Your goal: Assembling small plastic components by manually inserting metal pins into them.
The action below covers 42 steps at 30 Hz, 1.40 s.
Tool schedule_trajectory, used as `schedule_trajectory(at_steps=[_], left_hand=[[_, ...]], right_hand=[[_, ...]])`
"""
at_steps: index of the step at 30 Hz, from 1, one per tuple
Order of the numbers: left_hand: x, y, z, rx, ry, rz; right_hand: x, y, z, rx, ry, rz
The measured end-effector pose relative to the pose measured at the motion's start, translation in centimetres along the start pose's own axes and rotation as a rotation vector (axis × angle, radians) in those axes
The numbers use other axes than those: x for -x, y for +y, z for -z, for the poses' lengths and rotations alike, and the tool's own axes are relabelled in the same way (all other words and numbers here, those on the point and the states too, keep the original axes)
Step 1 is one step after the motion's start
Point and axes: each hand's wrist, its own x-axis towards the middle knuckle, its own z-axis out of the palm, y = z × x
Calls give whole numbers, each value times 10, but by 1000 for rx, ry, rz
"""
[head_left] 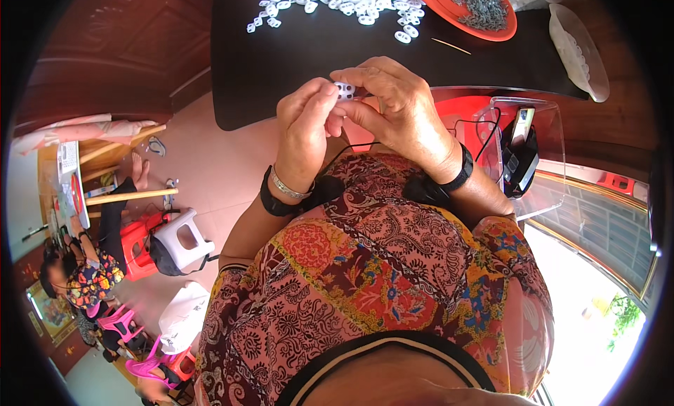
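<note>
Just in front of the dark table's near edge, both hands meet around a small white plastic piece [344, 90] with dark holes in it. My left hand [302, 125] pinches it from the left between thumb and fingers. My right hand [400, 107] grips it from the right, its thumb below and its index finger above. The fingers partly cover the piece, so I cannot tell whether it is one piece or more. Many loose white oval pieces with holes [365, 5] lie spread over the far part of the table.
On the dark table [267, 69] are an orange plate [484, 34] of small metal parts, a wooden toothpick [451, 46] and a clear plastic tray [586, 55]. A clear box [554, 146] with a phone stands at the right. Stools [184, 239] and another person [95, 279] are at the left.
</note>
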Motion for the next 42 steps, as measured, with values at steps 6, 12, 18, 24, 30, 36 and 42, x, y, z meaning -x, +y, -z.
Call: schedule_trajectory(at_steps=[6,12,18,24,30,36,42], left_hand=[[-1,-3,0,129,7,-12],[2,-2,4,43,-35,-39],[4,-1,5,77,-32,-64],[0,9,-6,20,-66,-97],[-8,23,-31,-124,-60,-185],[-21,28,-75,-207,-63,-201],[-22,25,-95,-173,-20,-175]], right_hand=[[0,0,-1,-87,-17,8],[-3,-1,-1,-79,-9,45],[-6,-3,-2,-21,5,121],[-1,-6,11,-84,31,66],[8,1,27,-112,138,99],[17,20,62,-155,228,125],[18,25,81,-125,196,147]])
